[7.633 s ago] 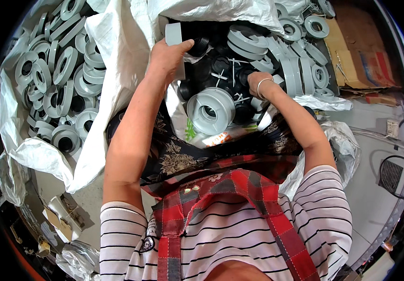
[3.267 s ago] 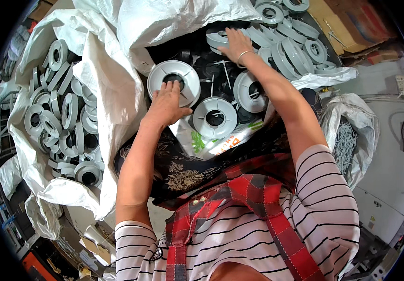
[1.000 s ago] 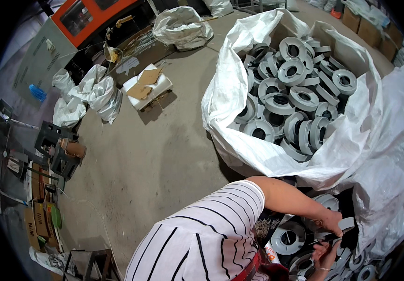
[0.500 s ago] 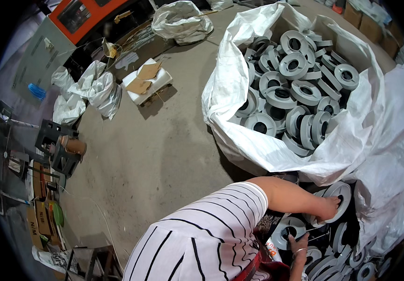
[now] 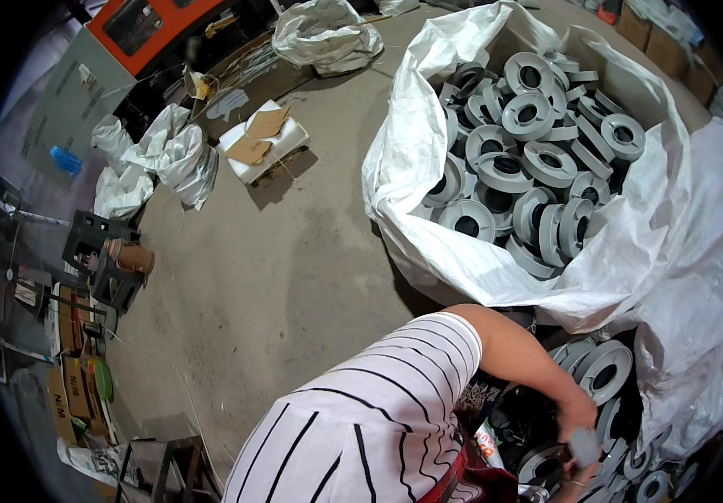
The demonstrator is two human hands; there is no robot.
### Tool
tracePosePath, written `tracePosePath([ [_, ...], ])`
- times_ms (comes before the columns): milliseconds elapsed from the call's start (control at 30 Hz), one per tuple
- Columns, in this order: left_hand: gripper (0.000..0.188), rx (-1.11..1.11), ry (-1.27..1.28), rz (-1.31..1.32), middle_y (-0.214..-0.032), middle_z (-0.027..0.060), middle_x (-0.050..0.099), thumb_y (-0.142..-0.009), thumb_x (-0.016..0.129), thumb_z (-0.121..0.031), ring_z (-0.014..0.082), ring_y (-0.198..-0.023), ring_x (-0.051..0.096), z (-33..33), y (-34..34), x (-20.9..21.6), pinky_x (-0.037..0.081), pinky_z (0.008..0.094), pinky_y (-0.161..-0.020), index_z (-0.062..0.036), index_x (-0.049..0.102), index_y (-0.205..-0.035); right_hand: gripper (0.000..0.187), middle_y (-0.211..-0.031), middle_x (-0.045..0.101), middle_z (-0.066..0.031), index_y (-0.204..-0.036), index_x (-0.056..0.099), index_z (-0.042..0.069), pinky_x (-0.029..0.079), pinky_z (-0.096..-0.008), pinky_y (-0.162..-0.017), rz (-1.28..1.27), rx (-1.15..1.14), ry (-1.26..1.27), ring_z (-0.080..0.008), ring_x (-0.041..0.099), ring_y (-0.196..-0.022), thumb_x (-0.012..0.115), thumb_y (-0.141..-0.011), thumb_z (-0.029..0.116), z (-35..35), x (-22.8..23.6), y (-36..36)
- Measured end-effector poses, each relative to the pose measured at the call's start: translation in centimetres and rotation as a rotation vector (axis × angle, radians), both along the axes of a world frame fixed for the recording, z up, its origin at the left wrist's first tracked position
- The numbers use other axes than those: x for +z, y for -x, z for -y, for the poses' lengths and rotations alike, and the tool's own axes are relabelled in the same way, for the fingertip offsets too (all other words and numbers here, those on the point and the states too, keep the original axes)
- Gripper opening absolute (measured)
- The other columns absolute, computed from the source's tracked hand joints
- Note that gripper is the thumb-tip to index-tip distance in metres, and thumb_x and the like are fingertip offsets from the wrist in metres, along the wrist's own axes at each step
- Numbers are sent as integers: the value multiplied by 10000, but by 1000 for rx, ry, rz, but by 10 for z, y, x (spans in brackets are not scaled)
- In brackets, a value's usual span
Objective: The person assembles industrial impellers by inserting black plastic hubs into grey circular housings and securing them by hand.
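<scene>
My left arm, in a white sleeve with dark stripes, reaches to the lower right. My left hand [image 5: 578, 417] is bent downward and blurred, with a small light-grey piece [image 5: 584, 447] at its fingers. Just below is my right hand [image 5: 575, 476], wearing a thin bracelet; its fingers are mostly hidden. Beside it lies a grey plastic ring [image 5: 539, 463], partly covered; whether the right hand touches it does not show. Another grey ring [image 5: 605, 371] with a wide hole leans above my hands. Several more rings [image 5: 653, 486] lie around them at the lower right.
A large white woven sack [image 5: 496, 281] full of grey rings stands beyond my hands. White plastic sheeting [image 5: 680, 335] hangs along the right. On the floor to the left are a white block with cardboard [image 5: 262, 144], white sacks [image 5: 181, 159] and dark crates [image 5: 110, 268].
My left hand has left the upper ring and moved down beside my right hand. The ring formerly by my right hand is no longer in its earlier place; my right hand has shifted lower and rightward.
</scene>
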State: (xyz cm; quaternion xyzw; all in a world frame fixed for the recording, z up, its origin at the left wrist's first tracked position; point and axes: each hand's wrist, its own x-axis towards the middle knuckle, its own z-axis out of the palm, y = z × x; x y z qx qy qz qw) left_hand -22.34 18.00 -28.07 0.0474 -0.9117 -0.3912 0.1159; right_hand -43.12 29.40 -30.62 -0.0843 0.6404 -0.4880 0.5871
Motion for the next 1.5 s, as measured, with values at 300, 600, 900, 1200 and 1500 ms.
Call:
tracePosePath([
  [300,450,643,-843,-89,-808,152,650,-628,753,-360,253,-774,627,25,-22,51,478,351,-701,14,643,-852,374,-1063,583,-232,-1029,586,-13,441,-396,-885,-1491,1247,-111,-391,544,-1014,688,-724,178,-20,-113,-95],
  [600,534,646,-806,-126,-929,178,626,-624,753,-335,266,-886,605,27,-12,38,468,356,-760,37,577,-964,173,-916,581,-172,-847,611,39,462,-385,-760,-1368,1241,-68,-351,549,-918,658,-688,90,-14,-64,-78],
  [900,554,615,-686,-140,-973,188,617,-642,746,-339,306,-925,591,28,-3,32,460,362,-798,30,561,-1012,612,-1193,530,-184,-1138,574,70,293,-465,-1017,-1236,1692,-80,-358,381,-1213,700,-648,414,-28,-94,-110],
  [1200,565,558,-779,-194,-987,190,612,-711,708,-388,295,-955,582,26,-10,37,450,353,-819,40,541,-1040,161,-969,564,-111,-824,663,136,347,-470,-907,-1762,1545,271,-323,455,-1058,645,-669,175,-51,-127,-87],
  [1500,625,595,-700,-228,-1017,206,585,-697,722,-373,306,-960,575,19,-22,50,443,367,-833,49,477,-1088,237,-827,551,-183,-715,599,45,403,-435,-695,-1527,1075,149,-368,508,-804,758,-557,121,-57,-16,-87],
])
